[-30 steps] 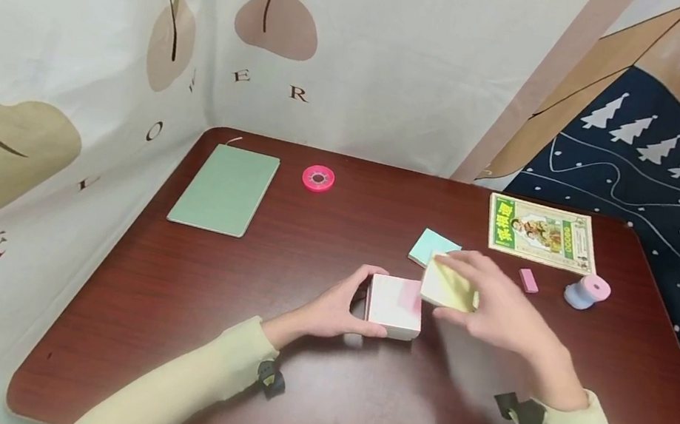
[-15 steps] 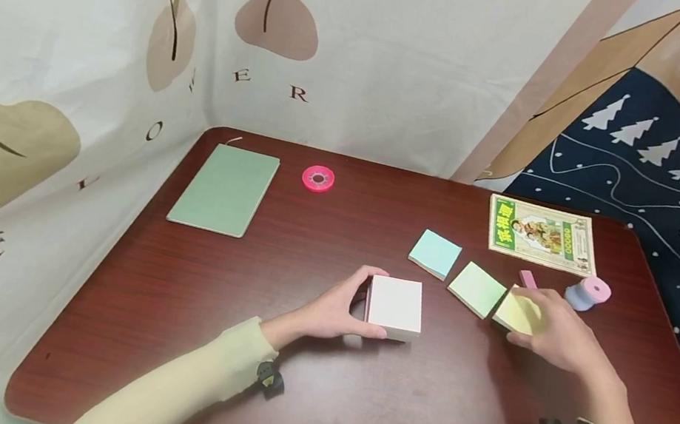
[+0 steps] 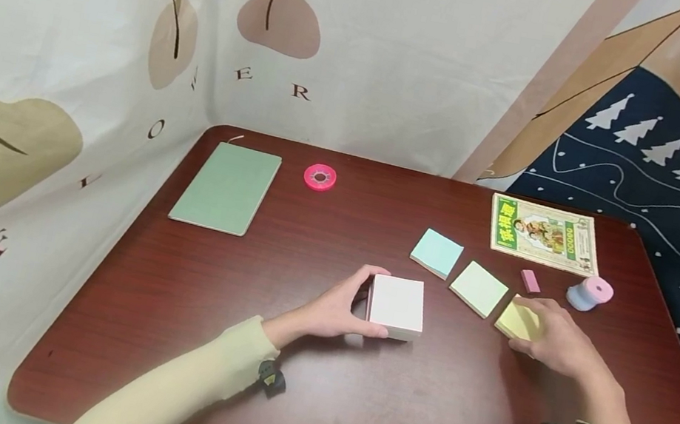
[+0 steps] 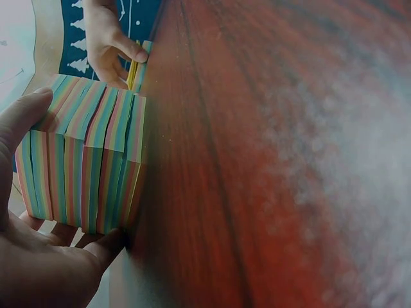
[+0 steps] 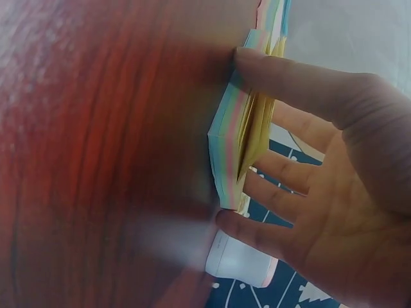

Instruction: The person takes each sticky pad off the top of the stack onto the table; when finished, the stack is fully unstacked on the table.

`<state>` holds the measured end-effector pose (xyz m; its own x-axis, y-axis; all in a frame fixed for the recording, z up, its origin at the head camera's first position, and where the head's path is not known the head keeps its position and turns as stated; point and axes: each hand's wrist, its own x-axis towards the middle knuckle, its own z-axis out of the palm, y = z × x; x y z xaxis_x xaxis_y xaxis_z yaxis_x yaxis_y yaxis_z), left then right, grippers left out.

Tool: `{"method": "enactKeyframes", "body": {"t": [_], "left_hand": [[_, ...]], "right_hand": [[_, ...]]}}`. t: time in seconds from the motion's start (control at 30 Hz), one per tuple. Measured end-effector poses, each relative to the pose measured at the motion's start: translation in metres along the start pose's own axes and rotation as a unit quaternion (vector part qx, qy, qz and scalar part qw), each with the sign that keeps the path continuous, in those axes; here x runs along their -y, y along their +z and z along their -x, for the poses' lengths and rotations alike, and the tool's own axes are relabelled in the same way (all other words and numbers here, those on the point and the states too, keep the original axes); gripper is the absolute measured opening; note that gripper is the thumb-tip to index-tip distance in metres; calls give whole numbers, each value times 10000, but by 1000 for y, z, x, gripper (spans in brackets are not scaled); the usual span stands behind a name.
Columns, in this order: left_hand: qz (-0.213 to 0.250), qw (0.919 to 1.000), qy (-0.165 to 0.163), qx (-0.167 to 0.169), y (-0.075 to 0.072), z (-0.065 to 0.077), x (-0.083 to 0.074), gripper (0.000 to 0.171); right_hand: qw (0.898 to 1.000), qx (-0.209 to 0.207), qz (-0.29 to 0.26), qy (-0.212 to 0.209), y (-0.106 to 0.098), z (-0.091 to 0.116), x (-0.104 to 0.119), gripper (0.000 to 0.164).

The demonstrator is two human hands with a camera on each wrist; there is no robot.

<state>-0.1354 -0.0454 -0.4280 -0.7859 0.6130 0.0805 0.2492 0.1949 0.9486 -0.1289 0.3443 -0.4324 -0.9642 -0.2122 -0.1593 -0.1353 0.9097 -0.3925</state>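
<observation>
My left hand (image 3: 337,310) grips a thick block of sticky notes (image 3: 396,304) near the middle of the table, thumb and fingers on opposite sides. Its top looks white, and in the left wrist view the sides of this sticky note block (image 4: 90,154) show multicoloured stripes. To the right, my right hand (image 3: 567,347) holds a yellow-topped sticky note pad (image 3: 517,322) by its edges on the table. The right wrist view shows the thumb on one edge of that pad (image 5: 225,147) and fingers at the other. A pale green pad (image 3: 479,288) and a light blue pad (image 3: 437,252) lie beside it in a slanting row.
A small pink block (image 3: 530,281) and a pink-and-blue spool-shaped object (image 3: 588,293) are just behind the right hand. An illustrated booklet (image 3: 545,234) lies at the back right. Farther left are a pink ring-shaped object (image 3: 320,177) and a green notebook (image 3: 225,188).
My right hand has carried the yellow pad from beside the block rightward and lowered it onto the table next to the green pad. The left hand has stayed on the block.
</observation>
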Motion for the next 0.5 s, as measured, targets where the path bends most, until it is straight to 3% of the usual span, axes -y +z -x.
{"method": "enactKeyframes", "body": {"t": [0.13,0.37,0.5], "left_hand": [[56,10000,3,28,0,0,1,77],[-26,10000,52,-33,6,-7,35,83],[-88,9999,48,-49,5,-8,40,83]], "right_hand": [[10000,82,30,39,0,0,1,75],[9997,42,231,23,-8,1,11,75],[9994,-171,93,-280,-18,1,32,71]]}}
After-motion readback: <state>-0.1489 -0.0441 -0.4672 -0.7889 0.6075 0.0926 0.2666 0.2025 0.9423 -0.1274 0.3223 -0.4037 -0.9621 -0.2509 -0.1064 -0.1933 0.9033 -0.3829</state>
